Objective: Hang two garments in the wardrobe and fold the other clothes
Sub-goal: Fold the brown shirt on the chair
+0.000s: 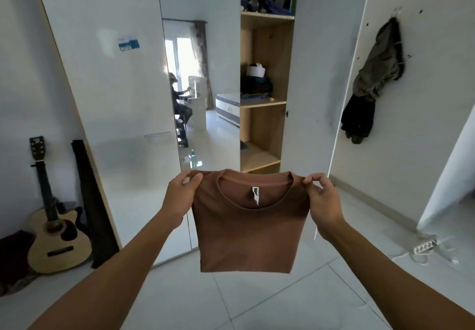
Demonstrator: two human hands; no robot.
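An acoustic guitar [55,227] leaned against the far-left wall. The left hand [180,196] and right hand [322,201] each pinched a shoulder of the brown T-shirt [246,234], which hung folded narrow between them, near the open wardrobe [262,103]. A dark garment [372,78] hung on the right door.

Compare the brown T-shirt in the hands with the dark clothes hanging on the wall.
The brown T-shirt is one plain colour and folded narrow; the dark clothes are olive and black, bunched. The T-shirt is held by both hands, while the clothes hang from a wall hook. Both dangle freely.
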